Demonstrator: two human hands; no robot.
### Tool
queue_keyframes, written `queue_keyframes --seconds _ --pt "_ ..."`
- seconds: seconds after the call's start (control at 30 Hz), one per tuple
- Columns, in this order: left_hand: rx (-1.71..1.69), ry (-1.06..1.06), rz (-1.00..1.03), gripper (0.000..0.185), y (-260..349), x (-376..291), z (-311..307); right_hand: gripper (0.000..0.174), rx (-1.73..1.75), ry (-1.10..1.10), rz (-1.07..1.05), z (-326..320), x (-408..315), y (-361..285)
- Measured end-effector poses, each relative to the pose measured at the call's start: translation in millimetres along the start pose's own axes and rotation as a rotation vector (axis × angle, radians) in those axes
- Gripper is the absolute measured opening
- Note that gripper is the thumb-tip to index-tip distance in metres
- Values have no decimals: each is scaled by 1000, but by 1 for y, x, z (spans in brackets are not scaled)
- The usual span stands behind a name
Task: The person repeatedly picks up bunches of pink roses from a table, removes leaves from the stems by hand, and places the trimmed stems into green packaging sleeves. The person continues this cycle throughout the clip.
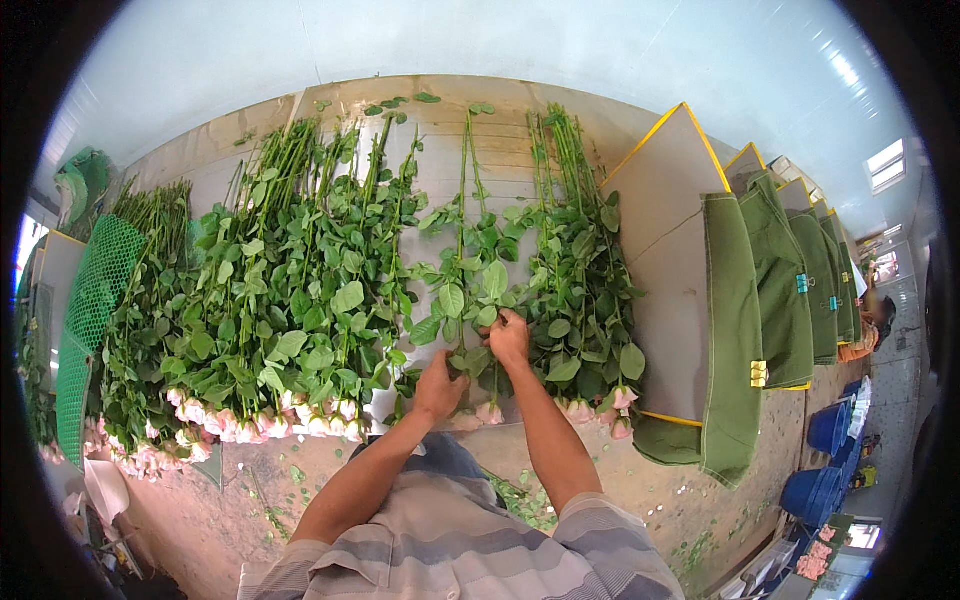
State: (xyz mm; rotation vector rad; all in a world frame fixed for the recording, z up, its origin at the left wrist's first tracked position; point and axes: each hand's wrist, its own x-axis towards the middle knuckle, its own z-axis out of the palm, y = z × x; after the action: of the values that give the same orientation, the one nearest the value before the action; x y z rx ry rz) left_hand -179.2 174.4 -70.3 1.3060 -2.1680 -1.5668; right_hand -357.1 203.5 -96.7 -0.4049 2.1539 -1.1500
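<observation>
Two pink roses with long leafy stems (463, 180) lie in the middle of a metal-topped table (439, 142), their pale pink blooms (489, 412) at the near edge. My left hand (439, 386) is at the lower stem of the left rose, just above its bloom; whether its fingers grip the stem cannot be told. My right hand (508, 337) has its fingers bent at the leaves of the right rose, and its fingertips are partly hidden. A large heap of pink roses (300, 300) lies to the left, a smaller bunch (585, 285) to the right.
Grey divider panels (667, 262) with yellow edging and green cloth flaps (731, 337) stand at the right. Green plastic mesh (101, 300) wraps roses at far left. Blue buckets (814, 495) and a person in orange (862, 337) are farther right. Cut leaves litter the floor (300, 476).
</observation>
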Motion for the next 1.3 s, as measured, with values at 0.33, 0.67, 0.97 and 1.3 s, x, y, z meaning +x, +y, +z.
queue_keyframes --seconds 0.33,0.67,0.97,1.3 --pt "19 -32 14 55 -9 -3 -1 29 77 256 -128 -34 -3 -23" --pt "19 -54 -7 56 -11 -7 -10 27 -107 348 -128 -47 -7 -16" --pt "-4 -101 37 54 -21 -11 -15 26 -791 598 -316 -35 6 -8" --pt "18 -32 59 53 -24 -16 -22 21 -784 678 -437 -32 -9 -32"
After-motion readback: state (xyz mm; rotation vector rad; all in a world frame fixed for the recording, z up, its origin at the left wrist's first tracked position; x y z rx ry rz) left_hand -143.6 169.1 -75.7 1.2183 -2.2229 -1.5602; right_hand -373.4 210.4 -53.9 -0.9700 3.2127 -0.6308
